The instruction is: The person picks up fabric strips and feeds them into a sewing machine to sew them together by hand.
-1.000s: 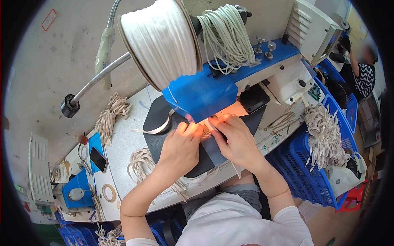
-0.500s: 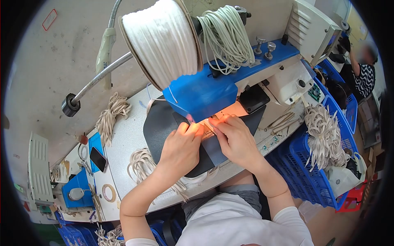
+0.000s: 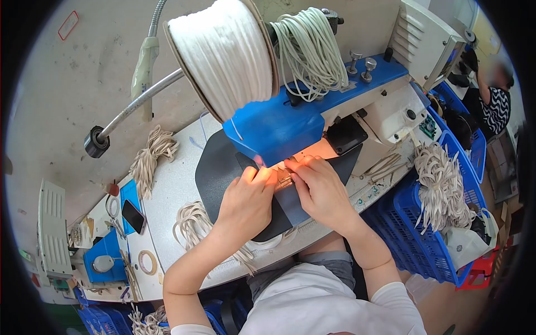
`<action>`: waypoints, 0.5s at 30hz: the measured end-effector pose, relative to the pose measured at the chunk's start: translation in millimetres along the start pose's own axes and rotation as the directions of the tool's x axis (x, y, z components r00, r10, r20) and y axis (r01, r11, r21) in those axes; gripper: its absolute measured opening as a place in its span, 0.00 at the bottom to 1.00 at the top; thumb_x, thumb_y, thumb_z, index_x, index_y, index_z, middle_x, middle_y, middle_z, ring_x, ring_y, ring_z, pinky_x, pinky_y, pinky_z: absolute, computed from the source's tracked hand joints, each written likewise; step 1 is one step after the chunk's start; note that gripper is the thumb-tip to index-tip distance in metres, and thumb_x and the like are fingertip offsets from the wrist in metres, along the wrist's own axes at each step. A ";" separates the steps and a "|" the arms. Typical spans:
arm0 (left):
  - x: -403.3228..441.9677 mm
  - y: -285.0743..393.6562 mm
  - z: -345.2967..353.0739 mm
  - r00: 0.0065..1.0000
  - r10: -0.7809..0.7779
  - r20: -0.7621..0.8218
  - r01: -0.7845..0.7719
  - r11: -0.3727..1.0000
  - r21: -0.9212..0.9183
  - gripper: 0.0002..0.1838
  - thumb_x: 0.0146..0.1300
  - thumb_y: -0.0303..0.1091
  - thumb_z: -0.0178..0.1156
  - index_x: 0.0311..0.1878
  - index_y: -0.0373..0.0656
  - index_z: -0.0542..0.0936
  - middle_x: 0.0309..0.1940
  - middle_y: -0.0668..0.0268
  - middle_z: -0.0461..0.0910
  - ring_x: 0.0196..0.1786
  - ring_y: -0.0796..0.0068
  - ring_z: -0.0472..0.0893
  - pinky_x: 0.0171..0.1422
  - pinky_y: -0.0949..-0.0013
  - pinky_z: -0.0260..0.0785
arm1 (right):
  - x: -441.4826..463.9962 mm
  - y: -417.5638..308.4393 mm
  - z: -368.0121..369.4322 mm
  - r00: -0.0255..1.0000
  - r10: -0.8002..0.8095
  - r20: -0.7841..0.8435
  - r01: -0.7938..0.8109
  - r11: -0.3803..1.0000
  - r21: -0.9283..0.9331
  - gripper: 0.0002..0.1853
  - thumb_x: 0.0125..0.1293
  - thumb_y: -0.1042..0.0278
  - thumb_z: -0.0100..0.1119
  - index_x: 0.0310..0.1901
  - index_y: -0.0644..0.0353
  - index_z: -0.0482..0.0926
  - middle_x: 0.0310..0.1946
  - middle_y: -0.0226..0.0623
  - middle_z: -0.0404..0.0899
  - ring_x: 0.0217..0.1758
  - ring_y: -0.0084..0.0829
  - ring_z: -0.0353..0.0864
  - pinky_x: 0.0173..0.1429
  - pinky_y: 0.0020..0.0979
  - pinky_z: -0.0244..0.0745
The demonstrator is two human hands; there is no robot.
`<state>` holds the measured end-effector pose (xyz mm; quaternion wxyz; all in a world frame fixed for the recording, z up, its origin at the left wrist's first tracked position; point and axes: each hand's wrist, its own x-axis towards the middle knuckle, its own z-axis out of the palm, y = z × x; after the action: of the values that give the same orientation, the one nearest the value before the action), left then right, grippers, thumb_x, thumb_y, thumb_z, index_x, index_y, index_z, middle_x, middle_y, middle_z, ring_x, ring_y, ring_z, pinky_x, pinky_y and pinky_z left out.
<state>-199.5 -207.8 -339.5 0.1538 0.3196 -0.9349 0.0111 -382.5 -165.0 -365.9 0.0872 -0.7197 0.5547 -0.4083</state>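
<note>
Both hands work close together under the front of a blue sewing-machine-like head [image 3: 279, 131], in an orange light. My left hand [image 3: 247, 201] has its fingers curled and pressed down beside the lit spot; whatever they hold is hidden. My right hand [image 3: 319, 187] pinches with thumb and forefinger at the same spot, on something too small to make out. Between the hands lies a ribbed, lit metal plate [image 3: 283, 180]. A dark grey sheet [image 3: 215, 173] covers the work surface under and around my hands.
Above the machine hang a large spool of white cord [image 3: 220, 56] and a pale green cord coil [image 3: 310, 53]. Bundles of pale strips [image 3: 192, 226] lie on the white table [image 3: 167, 223]. At right stand blue crates [image 3: 413, 229]; a person [image 3: 494, 106] sits beyond. A phone [image 3: 134, 216] lies left.
The pale strip that stuck out by the left edge of the grey sheet is no longer visible there. My hands stay in nearly the same place.
</note>
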 end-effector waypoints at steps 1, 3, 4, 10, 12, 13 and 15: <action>-0.1 0.0 -0.1 1.000 -0.001 -0.002 0.001 1.000 0.001 0.21 0.51 0.24 0.61 0.52 0.33 0.79 0.48 0.60 0.77 0.45 0.60 0.76 0.46 0.62 0.75 | 0.0 -0.1 -0.1 1.000 -0.001 0.004 0.001 1.000 -0.007 0.12 0.67 0.74 0.57 0.51 0.66 0.81 0.39 0.44 0.76 0.47 0.45 0.76 0.54 0.42 0.73; 0.6 -0.6 -0.6 1.000 0.001 -0.015 -0.001 1.000 -0.004 0.21 0.52 0.23 0.61 0.52 0.33 0.79 0.48 0.60 0.77 0.45 0.59 0.76 0.47 0.61 0.75 | 0.0 -0.6 -0.4 1.000 -0.002 0.011 0.002 1.000 -0.022 0.13 0.67 0.75 0.57 0.51 0.65 0.81 0.40 0.43 0.76 0.47 0.45 0.76 0.55 0.42 0.73; 1.4 -1.1 -1.1 1.000 0.002 -0.021 -0.002 1.000 -0.007 0.21 0.52 0.23 0.61 0.53 0.33 0.79 0.48 0.60 0.77 0.45 0.59 0.76 0.47 0.61 0.75 | 0.0 -0.8 -0.3 1.000 -0.019 0.003 0.019 0.999 -0.028 0.13 0.66 0.75 0.58 0.52 0.64 0.81 0.41 0.43 0.76 0.47 0.45 0.76 0.55 0.42 0.73; 7.9 -18.4 -9.1 0.997 -0.072 0.005 0.071 0.959 -0.276 0.12 0.57 0.24 0.62 0.46 0.36 0.83 0.47 0.56 0.78 0.47 0.53 0.78 0.47 0.58 0.76 | -1.8 -1.7 -0.5 0.996 -0.065 0.059 0.072 0.991 -0.117 0.18 0.62 0.75 0.59 0.54 0.60 0.81 0.42 0.44 0.76 0.49 0.45 0.75 0.57 0.42 0.72; 10.3 -35.0 -0.8 0.986 -0.164 -0.042 0.133 0.903 -0.408 0.12 0.57 0.24 0.63 0.45 0.37 0.83 0.50 0.55 0.78 0.50 0.51 0.79 0.50 0.58 0.75 | -0.2 -2.3 0.3 0.992 -0.111 0.059 0.119 0.980 -0.162 0.19 0.60 0.75 0.59 0.55 0.60 0.81 0.43 0.45 0.76 0.50 0.45 0.74 0.57 0.42 0.71; 13.6 -42.2 2.7 0.976 -0.211 -0.059 0.159 0.867 -0.473 0.11 0.58 0.23 0.64 0.45 0.38 0.83 0.51 0.54 0.78 0.52 0.50 0.79 0.52 0.57 0.75 | 0.5 -2.8 -0.2 0.991 -0.115 0.074 0.127 0.975 -0.182 0.19 0.60 0.75 0.58 0.55 0.60 0.81 0.43 0.46 0.76 0.50 0.45 0.74 0.58 0.42 0.70; 25.3 -57.4 11.2 0.960 -0.160 -0.229 0.040 0.890 -0.454 0.10 0.57 0.23 0.64 0.44 0.37 0.82 0.51 0.50 0.78 0.54 0.45 0.78 0.58 0.56 0.73 | 1.4 -4.5 -0.9 0.987 -0.123 0.107 0.144 0.965 -0.219 0.20 0.60 0.75 0.58 0.55 0.61 0.81 0.44 0.47 0.76 0.51 0.45 0.74 0.58 0.41 0.69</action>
<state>-187.1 -269.8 -347.2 0.3444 0.3198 -0.8663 -0.1693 -379.8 -164.2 -362.0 0.0027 -0.7790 0.5429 -0.3137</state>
